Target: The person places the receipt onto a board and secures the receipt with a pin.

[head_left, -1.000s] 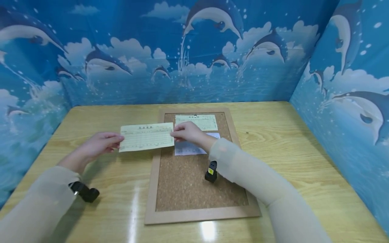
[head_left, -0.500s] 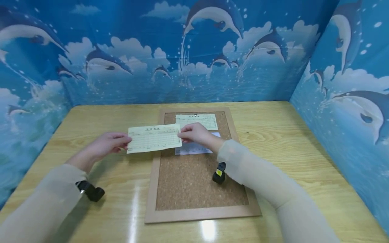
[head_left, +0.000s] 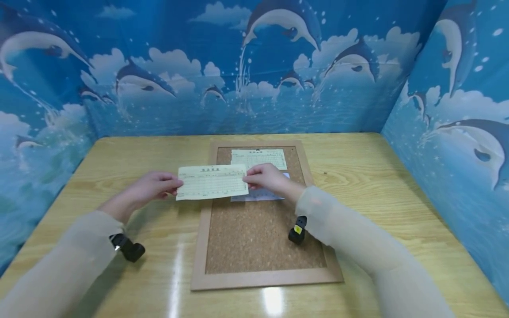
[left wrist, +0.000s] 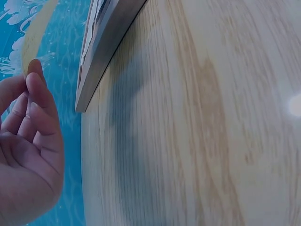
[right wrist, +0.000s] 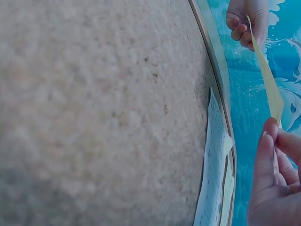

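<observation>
A pale yellow printed form (head_left: 212, 182) is stretched between both hands, raised above the table and overlapping the upper left of a cork board (head_left: 262, 238) in the head view. My left hand (head_left: 156, 187) pinches its left edge between thumb and fingers. At the right edge, my right hand (head_left: 270, 179) pinches it the same way. In the right wrist view the yellow form (right wrist: 268, 80) appears almost edge-on, clear of the board. A second yellow form (head_left: 274, 158) lies at the board's top under a small metal clip or pin (head_left: 257, 150). Below it is a white-lilac form (head_left: 254, 195), partly hidden by my right hand.
The framed board lies flat on a wood-grain table (head_left: 381, 198). A blue dolphin-print curtain (head_left: 199, 88) stands along the back and both sides. A tiny dark item (head_left: 325, 173) lies on the table right of the board. Black cameras are strapped on both sleeves.
Both hands have moved to the right together, carrying the yellow form further over the board. The pinch at each edge stays the same.
</observation>
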`<state>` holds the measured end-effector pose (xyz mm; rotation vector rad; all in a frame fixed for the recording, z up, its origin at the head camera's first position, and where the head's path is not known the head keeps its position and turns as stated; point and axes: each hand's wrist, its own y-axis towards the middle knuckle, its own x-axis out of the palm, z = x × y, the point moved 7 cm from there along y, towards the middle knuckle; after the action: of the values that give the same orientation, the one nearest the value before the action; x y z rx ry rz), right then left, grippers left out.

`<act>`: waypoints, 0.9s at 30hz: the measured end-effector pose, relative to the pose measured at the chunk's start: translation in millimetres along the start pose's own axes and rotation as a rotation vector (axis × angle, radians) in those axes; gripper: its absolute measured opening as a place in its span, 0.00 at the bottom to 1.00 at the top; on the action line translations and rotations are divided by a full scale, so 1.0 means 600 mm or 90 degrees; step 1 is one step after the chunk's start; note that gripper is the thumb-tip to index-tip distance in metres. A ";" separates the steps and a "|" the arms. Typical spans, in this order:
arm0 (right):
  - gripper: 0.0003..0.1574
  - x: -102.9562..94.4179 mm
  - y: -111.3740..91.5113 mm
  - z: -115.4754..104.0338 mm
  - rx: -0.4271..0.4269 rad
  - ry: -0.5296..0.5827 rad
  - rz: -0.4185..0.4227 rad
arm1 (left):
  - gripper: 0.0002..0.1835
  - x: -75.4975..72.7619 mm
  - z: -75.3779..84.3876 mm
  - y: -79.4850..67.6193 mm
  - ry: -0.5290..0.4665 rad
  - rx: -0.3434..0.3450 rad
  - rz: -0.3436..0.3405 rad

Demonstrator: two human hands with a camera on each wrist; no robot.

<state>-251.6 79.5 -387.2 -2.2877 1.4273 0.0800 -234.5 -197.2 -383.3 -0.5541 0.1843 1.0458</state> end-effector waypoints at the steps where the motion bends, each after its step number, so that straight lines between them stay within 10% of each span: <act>1: 0.13 -0.001 -0.001 0.001 -0.001 0.000 0.000 | 0.17 0.001 0.000 0.001 -0.002 -0.001 0.001; 27: 0.14 -0.038 -0.030 0.040 0.016 -0.020 0.017 | 0.18 0.049 0.021 0.013 -0.009 -0.023 -0.019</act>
<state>-242.5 114.6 -396.4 -2.2374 1.4352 0.1053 -227.7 -165.0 -387.1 -0.5799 0.1441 1.0260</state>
